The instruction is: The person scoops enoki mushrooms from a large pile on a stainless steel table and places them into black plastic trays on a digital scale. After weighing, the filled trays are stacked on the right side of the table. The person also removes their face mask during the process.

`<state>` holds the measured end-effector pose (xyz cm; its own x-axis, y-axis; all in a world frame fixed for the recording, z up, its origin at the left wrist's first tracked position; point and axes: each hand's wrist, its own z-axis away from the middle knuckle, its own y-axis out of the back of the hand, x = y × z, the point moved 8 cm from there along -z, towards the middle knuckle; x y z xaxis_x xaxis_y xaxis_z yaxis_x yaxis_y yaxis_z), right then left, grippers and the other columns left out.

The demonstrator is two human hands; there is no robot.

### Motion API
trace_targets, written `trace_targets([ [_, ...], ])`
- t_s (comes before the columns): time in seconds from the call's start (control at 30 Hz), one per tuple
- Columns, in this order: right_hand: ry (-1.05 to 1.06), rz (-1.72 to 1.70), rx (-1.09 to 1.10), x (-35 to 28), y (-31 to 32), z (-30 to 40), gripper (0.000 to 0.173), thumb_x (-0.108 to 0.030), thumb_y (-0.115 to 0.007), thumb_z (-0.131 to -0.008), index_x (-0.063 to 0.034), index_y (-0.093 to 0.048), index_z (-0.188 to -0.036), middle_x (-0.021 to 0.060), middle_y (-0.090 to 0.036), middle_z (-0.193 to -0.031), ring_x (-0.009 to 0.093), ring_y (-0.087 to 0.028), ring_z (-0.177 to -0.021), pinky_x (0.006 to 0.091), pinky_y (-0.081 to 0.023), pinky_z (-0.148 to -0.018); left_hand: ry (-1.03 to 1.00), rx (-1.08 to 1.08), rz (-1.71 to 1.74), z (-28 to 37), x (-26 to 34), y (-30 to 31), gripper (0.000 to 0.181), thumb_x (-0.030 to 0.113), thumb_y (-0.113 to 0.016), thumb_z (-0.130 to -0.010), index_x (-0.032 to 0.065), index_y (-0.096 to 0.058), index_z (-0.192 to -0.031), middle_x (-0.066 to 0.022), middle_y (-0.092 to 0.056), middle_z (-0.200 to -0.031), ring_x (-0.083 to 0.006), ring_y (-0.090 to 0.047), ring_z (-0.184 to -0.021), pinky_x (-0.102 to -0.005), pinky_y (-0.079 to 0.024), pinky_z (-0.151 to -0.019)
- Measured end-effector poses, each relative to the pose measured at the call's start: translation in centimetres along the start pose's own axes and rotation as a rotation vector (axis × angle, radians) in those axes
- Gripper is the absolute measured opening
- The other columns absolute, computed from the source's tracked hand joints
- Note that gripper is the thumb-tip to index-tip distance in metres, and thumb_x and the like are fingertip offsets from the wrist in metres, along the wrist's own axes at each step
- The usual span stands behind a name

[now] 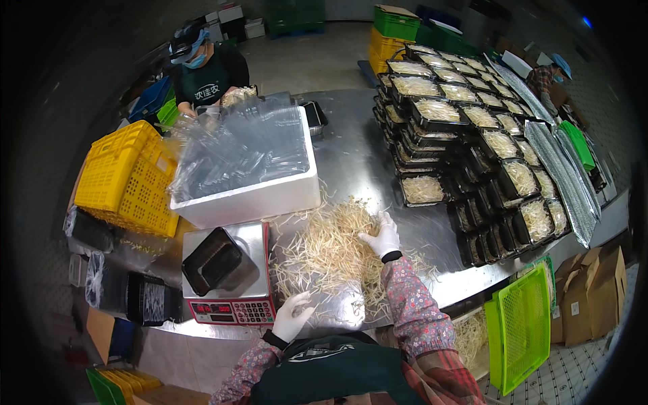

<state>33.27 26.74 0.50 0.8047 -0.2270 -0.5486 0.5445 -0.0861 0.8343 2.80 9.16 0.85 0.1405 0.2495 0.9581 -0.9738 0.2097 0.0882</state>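
A loose heap of bean sprouts (329,243) lies on the steel table (344,152) in front of me. My right hand (382,236), in a white glove, rests against the heap's right side, thumb and fingers spread; whether sprouts are under the palm is hidden. At the heap's near left edge is my gloved left hand (292,316), fingers apart and slightly curled, with nothing seen in it. Just left of that hand stands a red-edged digital scale (228,311) with a lit display. On its steel pan sits a black plastic tray (211,260), tilted to the view and without sprouts.
A white foam box (248,202) holds clear plastic lids (243,152). Stacked sprout-filled trays (435,109) cover the right side. Yellow crates (121,182) and black tray stacks (147,298) stand left. A green basket (521,329) is at lower right. Co-workers (210,76) stand across and far right.
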Motion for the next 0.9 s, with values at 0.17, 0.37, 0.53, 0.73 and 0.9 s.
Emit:
trace_targets([
  [0.17, -0.005, -0.061, -0.001, 3.2, -2.2, -3.0, 0.050, -0.039, -0.080, -0.073, -0.0120, -0.069, -0.114, 0.0111, -0.051, -0.139, 0.030, -0.043, -0.129, 0.0378, -0.037, -0.107, 0.082, 0.141, 0.046, 2.5, -2.8, 3.0, 0.041, 0.008, -0.066, -0.088, 0.0002, -0.056, -0.128, -0.0095, -0.063, -0.119, -0.0145, -0.062, -0.103, -0.0261, -0.050, -0.088],
  [0.37, 0.042, -0.260, 0.092, 4.3, -3.3, -3.4, 0.017, -0.026, -0.077, -0.076, -0.0123, -0.075, -0.085, 0.0088, -0.059, -0.129, 0.029, -0.049, -0.122, 0.0386, -0.038, -0.104, 0.107, 0.143, 0.036, 2.3, -2.9, 2.7, 0.037, 0.007, -0.062, -0.091, -0.0024, -0.056, -0.126, -0.0085, -0.065, -0.117, -0.0125, -0.061, -0.102, -0.0243, -0.049, -0.088],
  [0.53, 0.165, -0.740, 0.101, 6.6, 4.5, 1.7, 0.010, -0.011, -0.074, -0.078, -0.0026, -0.074, -0.084, 0.0126, -0.065, -0.118, 0.022, -0.057, -0.113, 0.0340, -0.046, -0.094, 0.108, 0.065, 0.031, 0.8, -2.8, 1.8, 0.038, 0.007, -0.062, -0.091, -0.0030, -0.056, -0.127, -0.0111, -0.065, -0.117, -0.0143, -0.062, -0.105, -0.0266, -0.050, -0.090],
  [0.73, -0.162, -0.958, -0.068, 17.4, 17.1, 16.6, 0.014, -0.008, -0.074, -0.078, 0.0019, -0.073, -0.088, 0.0135, -0.072, -0.095, 0.021, -0.067, -0.086, 0.0317, -0.052, -0.081, 0.083, -0.027, 0.076, -1.2, -3.4, 0.4, 0.037, 0.006, -0.061, -0.092, -0.0044, -0.055, -0.127, -0.0130, -0.064, -0.120, -0.0160, -0.062, -0.107, -0.0272, -0.050, -0.092],
  [0.9, -0.679, -0.062, -0.166, 33.3, 17.5, 30.4, 0.032, -0.015, -0.075, -0.079, 0.0064, -0.069, -0.103, 0.0186, -0.071, -0.099, 0.023, -0.068, -0.085, 0.0325, -0.055, -0.081, 0.100, -0.109, 0.082, -2.4, -3.7, -1.5, 0.037, 0.004, -0.061, -0.092, -0.0062, -0.053, -0.127, -0.0140, -0.064, -0.120, -0.0176, -0.061, -0.110, -0.0281, -0.048, -0.095],
])
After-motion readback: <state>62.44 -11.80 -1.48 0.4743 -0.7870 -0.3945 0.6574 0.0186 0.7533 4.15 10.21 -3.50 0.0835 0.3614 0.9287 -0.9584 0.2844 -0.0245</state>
